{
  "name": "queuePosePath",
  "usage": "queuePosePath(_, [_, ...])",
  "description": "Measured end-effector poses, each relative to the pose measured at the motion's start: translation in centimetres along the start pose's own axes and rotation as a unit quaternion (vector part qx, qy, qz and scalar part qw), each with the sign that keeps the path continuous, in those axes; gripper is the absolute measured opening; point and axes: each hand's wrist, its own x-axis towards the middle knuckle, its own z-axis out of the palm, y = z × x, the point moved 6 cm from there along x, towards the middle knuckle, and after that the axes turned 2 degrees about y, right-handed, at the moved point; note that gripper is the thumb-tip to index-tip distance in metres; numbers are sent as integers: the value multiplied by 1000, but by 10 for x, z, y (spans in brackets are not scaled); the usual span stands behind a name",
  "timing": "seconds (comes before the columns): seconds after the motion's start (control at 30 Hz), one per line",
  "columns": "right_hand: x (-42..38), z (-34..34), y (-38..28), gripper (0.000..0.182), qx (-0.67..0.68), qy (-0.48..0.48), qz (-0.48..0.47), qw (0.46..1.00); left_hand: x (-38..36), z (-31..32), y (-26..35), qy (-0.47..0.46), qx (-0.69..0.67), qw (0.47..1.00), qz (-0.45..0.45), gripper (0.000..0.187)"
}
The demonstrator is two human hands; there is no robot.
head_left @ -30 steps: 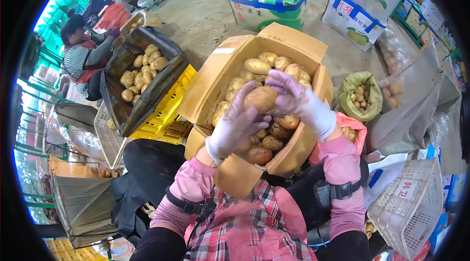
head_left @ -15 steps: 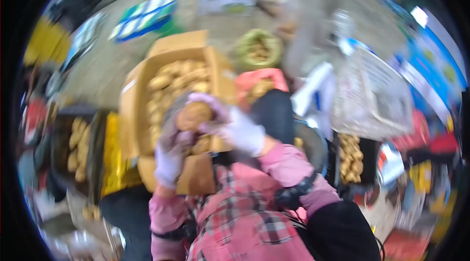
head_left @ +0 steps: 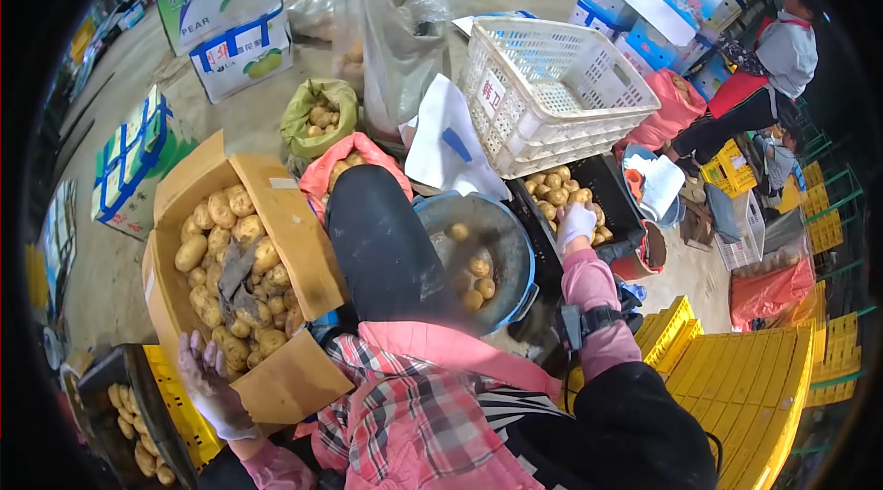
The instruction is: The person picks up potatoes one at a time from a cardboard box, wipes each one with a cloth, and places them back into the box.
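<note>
My left hand (head_left: 213, 387), in a white and lilac glove, has its fingers spread at the near left corner of a cardboard box (head_left: 292, 231) full of potatoes (head_left: 221, 242). A grey cloth (head_left: 237, 280) lies crumpled on those potatoes. Out to the right, my gloved right hand (head_left: 576, 225) reaches into a black crate (head_left: 618, 191) of potatoes, its fingers closed on a potato (head_left: 580, 197) there. Between my hands stands a dark round tub (head_left: 515, 242) with several potatoes at its bottom.
A white plastic basket (head_left: 497, 131) stands beyond the black crate. Potatoes fill a green sack (head_left: 292, 127) and a pink bag (head_left: 317, 173). Yellow crates (head_left: 736, 380) are at right, another black crate (head_left: 101, 389) at lower left. A person (head_left: 782, 58) is at upper right.
Both hands were together over the cardboard box, holding a potato. Now my right hand is far right in the black crate, and my left has drawn back, opened. The view has turned right.
</note>
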Motion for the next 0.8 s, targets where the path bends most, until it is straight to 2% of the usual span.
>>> queuePosePath(0.07, [-7,25,13,40,-10,-81,-8,997,4,1,0,-18,5,1000,5,53])
queuePosePath(0.1, [-59,74,-12,39,-47,-125,-6,991,7,2,-5,-31,-1,1000,4,51])
queuePosePath(0.17, [-108,155,-13,30,-95,-273,-104,952,5,-2,2,-57,25,998,30,47])
queuePosePath(0.2, [-154,199,-17,29,-50,-352,-110,928,3,5,13,-30,39,999,15,46])
queuePosePath(0.23, [-201,241,-25,28,4,-429,-106,897,8,3,19,-21,97,994,39,43])
queuePosePath(0.27, [-244,277,-20,29,15,-499,-96,861,17,-8,12,-20,55,997,52,39])
queuePosePath(0.33, [-322,334,-18,30,-7,-604,-110,789,29,-16,6,-36,72,985,151,36])
queuePosePath(0.37, [-353,358,-4,29,-18,-665,-120,737,31,-13,13,-2,216,968,125,35])
queuePosePath(0.4, [-377,384,25,30,-34,-715,-106,690,39,-18,-2,53,137,989,27,36])
queuePosePath(0.43, [-396,403,58,32,-51,-758,-95,643,44,-18,-8,79,201,976,-1,37])
queuePosePath(0.47, [-413,411,81,35,-131,-776,-148,600,53,-19,-23,70,216,973,-35,36])
queuePosePath(0.5, [-428,416,102,39,-208,-782,-202,552,61,-16,-29,35,272,961,-49,44])
queuePosePath(0.57, [-440,405,141,53,-279,-787,-236,497,73,-6,-34,-5,418,904,-87,46])
queuePosePath(0.63, [-452,395,159,66,-369,-771,-356,377,99,15,-44,-33,477,878,9,48])
queuePosePath(0.67, [-456,393,166,76,-402,-768,-370,335,110,27,-53,-50,503,861,55,48])
queuePosePath(0.77, [-455,407,160,79,-385,-792,-279,384,143,57,-102,-130,547,824,70,53])
queuePosePath(0.8, [-450,413,173,81,-373,-778,-321,391,158,57,-106,-143,518,843,17,53])
